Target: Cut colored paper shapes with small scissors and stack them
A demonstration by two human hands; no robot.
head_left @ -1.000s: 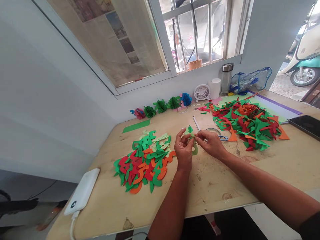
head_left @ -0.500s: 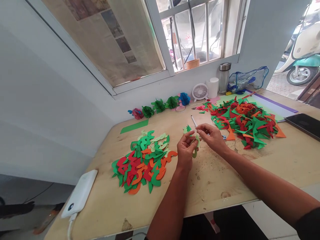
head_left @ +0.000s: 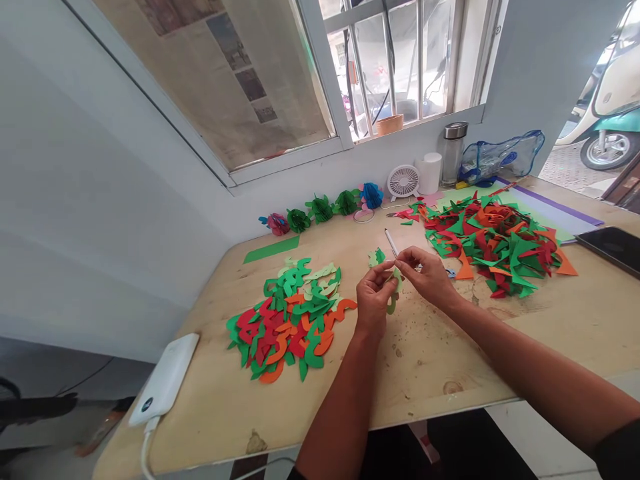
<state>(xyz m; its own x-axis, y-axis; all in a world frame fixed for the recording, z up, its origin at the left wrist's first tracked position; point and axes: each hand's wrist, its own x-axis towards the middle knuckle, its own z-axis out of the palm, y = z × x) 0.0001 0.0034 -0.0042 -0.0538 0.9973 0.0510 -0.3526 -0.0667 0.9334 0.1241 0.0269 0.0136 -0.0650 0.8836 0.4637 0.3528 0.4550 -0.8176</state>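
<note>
Near the middle of the table, my left hand (head_left: 374, 293) pinches a pale green paper piece (head_left: 392, 304), which hangs partly hidden behind the fingers. My right hand (head_left: 423, 272) has its fingertips pressed together at the upper edge of the same paper, touching the left fingertips. Just beyond the hands a white pen (head_left: 391, 241) lies on the table, with green paper bits (head_left: 379, 256) beside it. A pile of curved green, red and orange paper cutouts (head_left: 285, 327) lies left of my left hand.
Pointed paper scraps (head_left: 505, 247) are heaped at the right, near a black phone (head_left: 613, 247). Along the wall stand paper ornaments (head_left: 320, 209), a small fan (head_left: 403, 182), a glass bottle (head_left: 452, 157) and a clear pouch (head_left: 500, 160). A white power bank (head_left: 165, 379) sits at the left edge.
The view has shifted slightly, so the scene sits a little further right. Both hands keep their hold on the pale green paper, with barely any movement of the fingers.
</note>
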